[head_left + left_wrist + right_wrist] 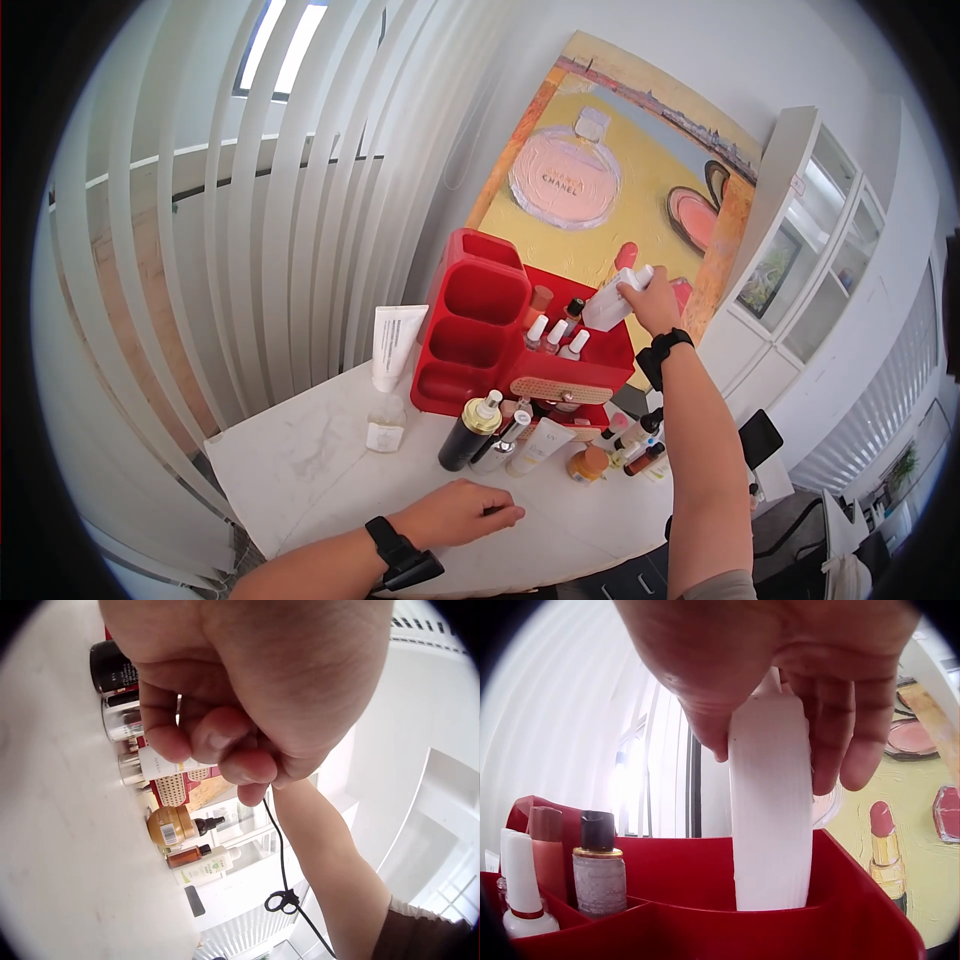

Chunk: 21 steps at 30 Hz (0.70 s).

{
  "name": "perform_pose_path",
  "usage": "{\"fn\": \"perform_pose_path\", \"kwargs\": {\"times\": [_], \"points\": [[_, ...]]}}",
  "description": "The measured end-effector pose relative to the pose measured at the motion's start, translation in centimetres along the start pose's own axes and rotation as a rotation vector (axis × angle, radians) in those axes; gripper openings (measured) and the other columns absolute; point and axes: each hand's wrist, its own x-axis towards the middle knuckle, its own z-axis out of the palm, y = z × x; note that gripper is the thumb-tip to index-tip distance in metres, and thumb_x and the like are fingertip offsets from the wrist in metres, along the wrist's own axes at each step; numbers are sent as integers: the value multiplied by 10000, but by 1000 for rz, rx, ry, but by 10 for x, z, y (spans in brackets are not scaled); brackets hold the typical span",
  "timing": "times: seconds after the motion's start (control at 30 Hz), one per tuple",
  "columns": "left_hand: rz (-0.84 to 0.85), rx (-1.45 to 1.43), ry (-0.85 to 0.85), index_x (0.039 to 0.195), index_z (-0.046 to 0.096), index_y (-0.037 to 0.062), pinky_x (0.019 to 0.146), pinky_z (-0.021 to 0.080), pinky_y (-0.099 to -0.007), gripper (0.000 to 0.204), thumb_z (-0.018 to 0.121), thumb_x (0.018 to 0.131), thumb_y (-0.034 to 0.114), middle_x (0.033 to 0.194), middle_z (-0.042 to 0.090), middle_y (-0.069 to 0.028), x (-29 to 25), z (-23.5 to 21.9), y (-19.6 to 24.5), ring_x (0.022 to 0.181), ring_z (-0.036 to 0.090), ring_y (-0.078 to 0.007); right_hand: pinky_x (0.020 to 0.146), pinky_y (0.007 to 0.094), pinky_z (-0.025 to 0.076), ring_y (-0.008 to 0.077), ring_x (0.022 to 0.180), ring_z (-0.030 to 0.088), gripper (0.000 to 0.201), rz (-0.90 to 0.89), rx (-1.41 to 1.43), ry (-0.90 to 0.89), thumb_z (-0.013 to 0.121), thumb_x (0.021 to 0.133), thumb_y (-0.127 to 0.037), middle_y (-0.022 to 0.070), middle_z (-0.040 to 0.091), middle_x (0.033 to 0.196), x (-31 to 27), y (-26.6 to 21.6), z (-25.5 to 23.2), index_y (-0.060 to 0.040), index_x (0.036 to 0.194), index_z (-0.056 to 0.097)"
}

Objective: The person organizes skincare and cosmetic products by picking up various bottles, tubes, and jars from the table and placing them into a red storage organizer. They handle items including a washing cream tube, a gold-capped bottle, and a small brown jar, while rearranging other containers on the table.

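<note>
My right hand [655,303] pinches a white bottle [608,303] near its top, thumb on one side and fingers on the other. The bottle's lower end is inside the back compartment of a red organizer [727,930], as the right wrist view shows. Beside it in the organizer stand nail polish bottles [553,340] with white caps and a black-capped bottle [600,877]. My left hand [455,512] holds nothing, its fingers loosely curled over the white table [300,500], in front of a black bottle [462,440] and a white tube [540,447].
A white tube [397,345] and a clear bottle [385,428] stand left of the organizer. An amber jar [588,464] and several small bottles stand at its right. Vertical blinds [230,220] hang at the left; a painting [640,150] leans behind.
</note>
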Motion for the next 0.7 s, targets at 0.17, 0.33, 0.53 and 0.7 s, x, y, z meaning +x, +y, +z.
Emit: {"fn": "perform_pose_path", "kwargs": {"times": [0.17, 0.33, 0.53, 0.7], "points": [[-28, -4, -23, 1002, 721, 47, 647, 487, -328, 341, 595, 1034, 362, 730, 653, -96, -1, -4, 7, 633, 586, -193, 863, 489, 545, 468, 994, 685, 694, -11, -45, -84, 771, 815, -390, 323, 684, 1051, 10, -2, 1, 61, 1217, 430], [26, 14, -7, 1002, 716, 44, 644, 487, -330, 342, 596, 1033, 362, 727, 647, -102, 0, -2, 2, 630, 585, -201, 865, 497, 545, 466, 1002, 687, 673, 3, -111, -99, 756, 817, -366, 318, 689, 1051, 10, -7, 9, 56, 1220, 420], [-55, -1, -29, 1005, 711, 48, 650, 493, -333, 327, 597, 1032, 354, 731, 649, -107, -2, -6, 6, 638, 595, -211, 855, 507, 548, 452, 984, 694, 677, -27, -116, -64, 745, 819, -380, 298, 703, 1035, 8, -7, 26, 16, 1255, 412], [-14, 7, -24, 1023, 712, 51, 651, 494, -331, 319, 597, 1033, 348, 744, 653, -106, 0, -3, 3, 647, 600, -209, 853, 500, 552, 455, 959, 696, 729, 18, -160, -51, 750, 812, -405, 283, 713, 1019, -3, -13, 23, 1, 1300, 391]]}}
